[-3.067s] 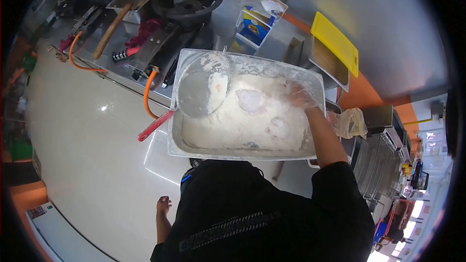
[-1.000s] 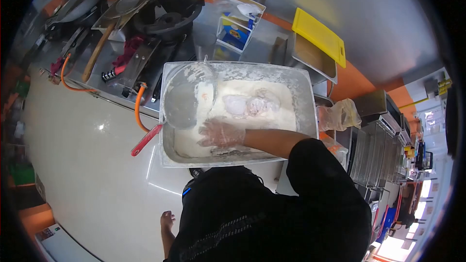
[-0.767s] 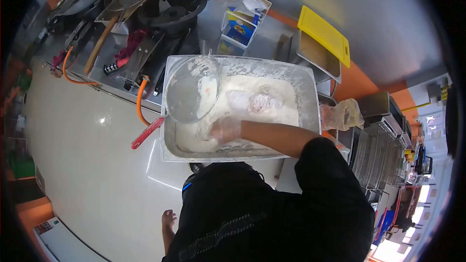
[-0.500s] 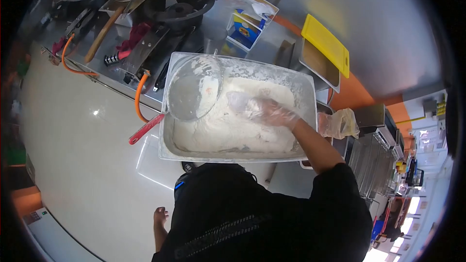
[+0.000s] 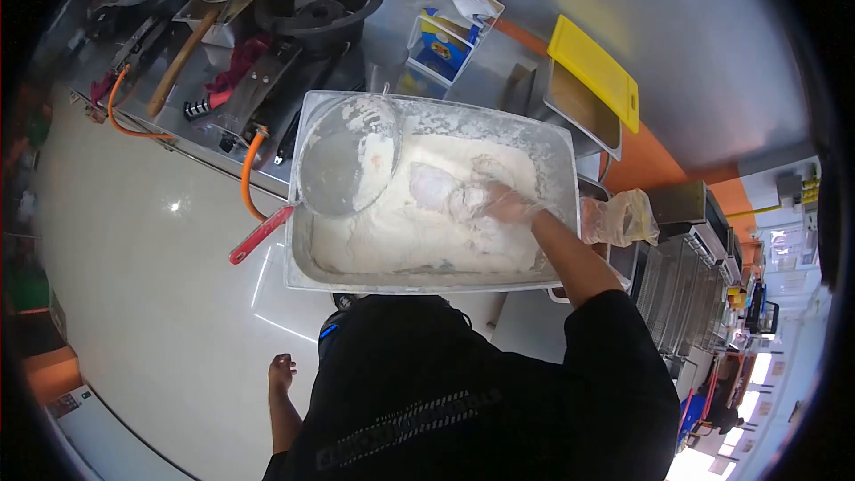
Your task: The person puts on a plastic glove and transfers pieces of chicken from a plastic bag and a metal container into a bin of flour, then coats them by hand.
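My right hand (image 5: 510,203), in a clear plastic glove, is down in the white flour (image 5: 374,245) of a large metal pan (image 5: 297,267). Its fingers are blurred and dusted white, closed at the near end of a flour-coated piece of chicken (image 5: 432,187). Just beyond the hand another coated lump (image 5: 490,166) lies half buried. A round mesh strainer (image 5: 343,174) with a red handle (image 5: 260,234) rests over the pan's left end. My left hand (image 5: 282,371) is bare and hangs low beside my body over the floor, fingers curled with nothing visible in them.
Behind the pan, a steel counter holds a black pot (image 5: 325,4), a wooden-handled strainer (image 5: 184,62) and a white basket (image 5: 443,49). A yellow board (image 5: 595,71) lies over a metal container (image 5: 570,107). A plastic bag (image 5: 628,216) hangs at the right.
My right hand has shifted slightly right and down in the flour, and the coated chicken shows more plainly. My left hand has swung a little upward and left.
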The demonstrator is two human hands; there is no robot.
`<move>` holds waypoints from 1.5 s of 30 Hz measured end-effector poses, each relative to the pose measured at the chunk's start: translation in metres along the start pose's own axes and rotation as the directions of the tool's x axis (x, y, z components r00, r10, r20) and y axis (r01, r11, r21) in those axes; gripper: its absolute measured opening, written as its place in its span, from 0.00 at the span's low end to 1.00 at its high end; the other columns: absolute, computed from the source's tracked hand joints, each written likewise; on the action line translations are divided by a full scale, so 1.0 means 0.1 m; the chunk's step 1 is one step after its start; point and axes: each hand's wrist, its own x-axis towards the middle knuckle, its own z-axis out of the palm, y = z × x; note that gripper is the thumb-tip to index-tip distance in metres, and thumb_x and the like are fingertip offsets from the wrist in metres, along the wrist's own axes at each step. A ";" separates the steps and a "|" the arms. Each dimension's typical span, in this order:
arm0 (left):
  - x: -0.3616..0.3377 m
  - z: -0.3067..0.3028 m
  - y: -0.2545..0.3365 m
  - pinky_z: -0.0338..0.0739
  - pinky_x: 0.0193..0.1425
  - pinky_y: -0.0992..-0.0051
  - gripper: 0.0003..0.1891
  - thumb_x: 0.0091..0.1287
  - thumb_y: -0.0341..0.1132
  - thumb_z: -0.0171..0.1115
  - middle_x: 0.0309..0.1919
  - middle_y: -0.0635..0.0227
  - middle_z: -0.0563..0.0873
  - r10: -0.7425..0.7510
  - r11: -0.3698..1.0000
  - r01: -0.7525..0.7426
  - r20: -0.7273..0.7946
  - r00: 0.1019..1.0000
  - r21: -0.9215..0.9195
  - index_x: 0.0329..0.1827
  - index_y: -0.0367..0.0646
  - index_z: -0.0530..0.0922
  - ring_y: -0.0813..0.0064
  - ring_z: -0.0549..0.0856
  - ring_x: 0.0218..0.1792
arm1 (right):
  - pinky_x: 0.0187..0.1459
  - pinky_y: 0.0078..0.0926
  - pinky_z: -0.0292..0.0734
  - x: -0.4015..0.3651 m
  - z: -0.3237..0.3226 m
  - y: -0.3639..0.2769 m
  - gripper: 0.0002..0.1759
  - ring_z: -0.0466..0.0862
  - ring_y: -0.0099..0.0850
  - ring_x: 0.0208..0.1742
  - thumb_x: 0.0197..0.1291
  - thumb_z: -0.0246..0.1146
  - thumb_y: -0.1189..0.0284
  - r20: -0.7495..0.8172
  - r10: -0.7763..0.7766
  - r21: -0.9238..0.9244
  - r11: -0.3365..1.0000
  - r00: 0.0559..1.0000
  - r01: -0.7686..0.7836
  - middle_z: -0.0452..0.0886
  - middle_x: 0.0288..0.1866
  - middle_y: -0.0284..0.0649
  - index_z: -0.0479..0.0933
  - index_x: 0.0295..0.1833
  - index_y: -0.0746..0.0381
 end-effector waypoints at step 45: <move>0.07 0.05 -0.35 0.83 0.35 0.70 0.15 0.68 0.36 0.52 0.39 0.55 0.81 -0.036 0.991 0.040 0.035 0.999 -0.131 0.50 0.33 0.73 0.67 0.84 0.37 | 0.51 0.39 0.72 0.07 -0.28 -0.17 0.25 0.78 0.45 0.48 0.55 0.60 0.60 -0.004 -0.105 -0.473 0.877 0.994 0.090 0.78 0.47 0.51 0.72 0.54 0.64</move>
